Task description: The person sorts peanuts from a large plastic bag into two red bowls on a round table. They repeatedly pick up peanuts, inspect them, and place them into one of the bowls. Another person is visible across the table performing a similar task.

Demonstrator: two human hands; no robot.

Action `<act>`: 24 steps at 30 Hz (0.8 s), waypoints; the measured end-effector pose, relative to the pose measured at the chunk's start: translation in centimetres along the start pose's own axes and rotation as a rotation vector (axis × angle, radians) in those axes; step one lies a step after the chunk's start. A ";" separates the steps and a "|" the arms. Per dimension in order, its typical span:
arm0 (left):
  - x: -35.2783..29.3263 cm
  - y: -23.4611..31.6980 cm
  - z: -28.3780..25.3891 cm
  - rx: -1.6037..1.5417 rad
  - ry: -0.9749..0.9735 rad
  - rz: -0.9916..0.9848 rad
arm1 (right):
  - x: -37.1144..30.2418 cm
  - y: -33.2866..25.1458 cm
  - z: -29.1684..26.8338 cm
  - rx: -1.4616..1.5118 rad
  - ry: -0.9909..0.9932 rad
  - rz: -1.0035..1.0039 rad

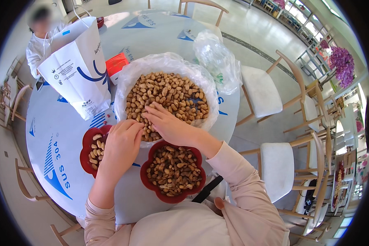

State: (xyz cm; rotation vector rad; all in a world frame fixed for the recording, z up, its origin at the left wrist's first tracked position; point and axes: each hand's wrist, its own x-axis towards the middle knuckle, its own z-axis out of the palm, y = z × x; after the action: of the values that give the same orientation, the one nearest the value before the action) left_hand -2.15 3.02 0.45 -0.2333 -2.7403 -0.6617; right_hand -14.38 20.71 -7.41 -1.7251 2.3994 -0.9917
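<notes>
Many peanuts (168, 87) apparently await handling in the plastic bag (210, 93); first bowl (85, 153), near-left of the bag, is part-filled; second bowl (173, 199), at its near side, is fuller; left hand (124, 138) and right hand (168, 124) meet, fingers curled, over its near edge; pinched contents cannot be told.

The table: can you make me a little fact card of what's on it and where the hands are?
Table: round, with blue marks
Hands: left hand and right hand close together over the near side of the peanut pile; anything held is unclear
Left red bowl: pale peanuts inside
Other red bowl: brown pieces, nearer the body
Paper bag: white, beyond the left bowl
</notes>
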 end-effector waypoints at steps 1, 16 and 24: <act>0.7 0.0 0.2 0.002 -0.010 0.018 | -0.1 -0.2 -0.1 0.084 0.000 -0.057; 8.8 -2.6 9.3 0.190 -0.317 0.353 | -8.6 5.1 -7.0 -0.142 0.342 0.212; 8.7 -6.6 6.1 0.478 -0.348 0.242 | -10.4 3.9 -6.7 -0.287 0.247 0.256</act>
State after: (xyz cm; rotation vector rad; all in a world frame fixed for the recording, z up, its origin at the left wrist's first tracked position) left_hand -13.44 0.82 -4.50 -0.5975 -3.0192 0.1166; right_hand -16.09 33.59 -7.50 -1.3777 2.9539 -0.9090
